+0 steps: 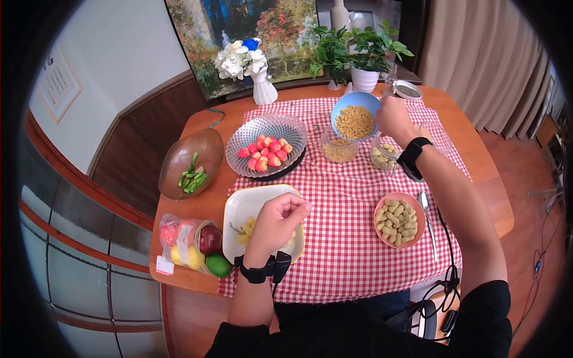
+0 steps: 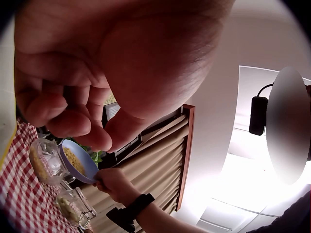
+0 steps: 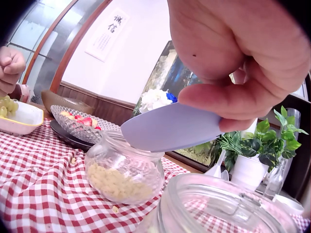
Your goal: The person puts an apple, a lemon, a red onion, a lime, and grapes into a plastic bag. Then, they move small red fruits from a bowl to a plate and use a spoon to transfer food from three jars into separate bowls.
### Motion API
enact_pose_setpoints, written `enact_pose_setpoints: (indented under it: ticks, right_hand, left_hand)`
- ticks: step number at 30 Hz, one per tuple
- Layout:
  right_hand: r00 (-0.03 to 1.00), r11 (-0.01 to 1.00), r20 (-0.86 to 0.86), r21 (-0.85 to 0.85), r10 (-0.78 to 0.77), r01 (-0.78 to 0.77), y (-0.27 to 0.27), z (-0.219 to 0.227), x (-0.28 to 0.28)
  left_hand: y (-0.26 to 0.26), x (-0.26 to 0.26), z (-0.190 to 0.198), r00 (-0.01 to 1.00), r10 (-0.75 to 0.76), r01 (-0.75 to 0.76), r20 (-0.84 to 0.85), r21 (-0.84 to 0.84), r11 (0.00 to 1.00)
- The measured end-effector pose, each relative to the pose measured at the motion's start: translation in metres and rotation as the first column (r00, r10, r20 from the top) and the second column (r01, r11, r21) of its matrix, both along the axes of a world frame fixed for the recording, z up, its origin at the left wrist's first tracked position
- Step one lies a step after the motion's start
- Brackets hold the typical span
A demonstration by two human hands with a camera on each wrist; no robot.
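Observation:
My right hand [image 1: 395,118] grips the rim of a blue bowl [image 1: 349,101], with the thumb on its edge in the right wrist view. The bowl holds small yellow bean-like pieces [image 1: 355,123] and tilts over a round glass jar [image 3: 127,162]. More of these pieces lie in the bottom of that jar. Bowl and jar mouth overlap in the right wrist view. Over a white dish [image 1: 242,201] with yellow-green grapes [image 1: 243,234], my left hand [image 1: 276,222] hovers with loosely curled fingers; nothing shows between them in the left wrist view.
A clip-lid glass jar [image 1: 385,158] stands right of the round jar. Peanuts fill a pink bowl [image 1: 379,224] beside a knife [image 1: 425,203]. A glass bowl [image 1: 239,137] of red fruit, a brown bowl [image 1: 173,161] with green peppers and bagged fruit [image 1: 191,244] sit left.

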State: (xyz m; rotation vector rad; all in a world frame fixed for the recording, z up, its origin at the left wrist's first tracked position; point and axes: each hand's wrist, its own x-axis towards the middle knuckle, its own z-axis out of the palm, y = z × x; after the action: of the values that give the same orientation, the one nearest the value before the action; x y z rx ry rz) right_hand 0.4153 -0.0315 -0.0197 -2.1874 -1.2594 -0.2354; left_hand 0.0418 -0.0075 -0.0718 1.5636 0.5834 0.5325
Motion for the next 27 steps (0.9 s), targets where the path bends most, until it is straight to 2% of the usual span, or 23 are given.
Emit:
enact_pose_setpoints:
  ticks: [2, 6, 8, 24, 27]
  right_hand:
    - [0.997, 0.999, -0.082, 0.038, 0.001, 0.002, -0.001, 0.003, -0.002]
    - [0.999, 0.999, -0.047, 0.038, 0.003, -0.001, -0.001, 0.008, -0.005]
    - [0.995, 1.0, -0.097, 0.01, -0.008, 0.009, -0.001, 0.01, -0.007]
    - [0.999, 0.999, -0.018, 0.012, -0.039, 0.039, 0.0, 0.011, -0.011]
    - [0.993, 0.999, -0.116, 0.007, -0.03, 0.031, -0.003, 0.012, -0.014]
  left_hand:
    - [0.0, 0.0, 0.001, 1.0, 0.0, 0.0, 0.0, -0.007, 1.0]
    - [-0.001, -0.001, 0.002, 1.0, 0.002, -0.002, -0.003, 0.0, 1.0]
    - [-0.001, -0.001, 0.001, 1.0, -0.002, 0.002, 0.004, -0.008, 1.0]
    - [-0.001, -0.002, 0.002, 1.0, -0.008, 0.008, 0.002, 0.005, 1.0]
    - [-0.001, -0.003, 0.002, 1.0, -0.002, 0.002, -0.003, 0.009, 1.0]
